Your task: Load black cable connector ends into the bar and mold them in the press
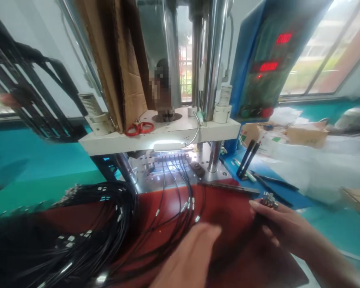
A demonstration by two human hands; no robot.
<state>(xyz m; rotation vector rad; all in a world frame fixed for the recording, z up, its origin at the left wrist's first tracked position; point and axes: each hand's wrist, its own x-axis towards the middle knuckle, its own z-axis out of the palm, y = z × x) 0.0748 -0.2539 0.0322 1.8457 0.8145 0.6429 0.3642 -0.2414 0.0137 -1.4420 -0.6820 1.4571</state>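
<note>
My right hand (pixel 280 224) is closed around a bundle of black cables at the right of the red-brown work surface (pixel 234 244). Metal connector ends (pixel 268 200) stick out above its thumb and fingers. Smeared by motion, my left hand (pixel 189 256) is low in the middle, beside the loose black cables (pixel 171 236) there; its fingers do not show clearly. Those cables run up to a lit metal mould (pixel 168 166) in the press, and small white tags hang on several of them. A large coil of similar cables (pixel 120 212) lies at the left.
Above the mould is the white press plate (pixel 108 146), with red-handled scissors (pixel 140 128) and cardboard (pixel 133 92) on it. A lamp (pixel 168 147) shines beneath its edge. At the right are a blue control box (pixel 252 72), pliers (pixel 276 182) and white plastic bags (pixel 324 160).
</note>
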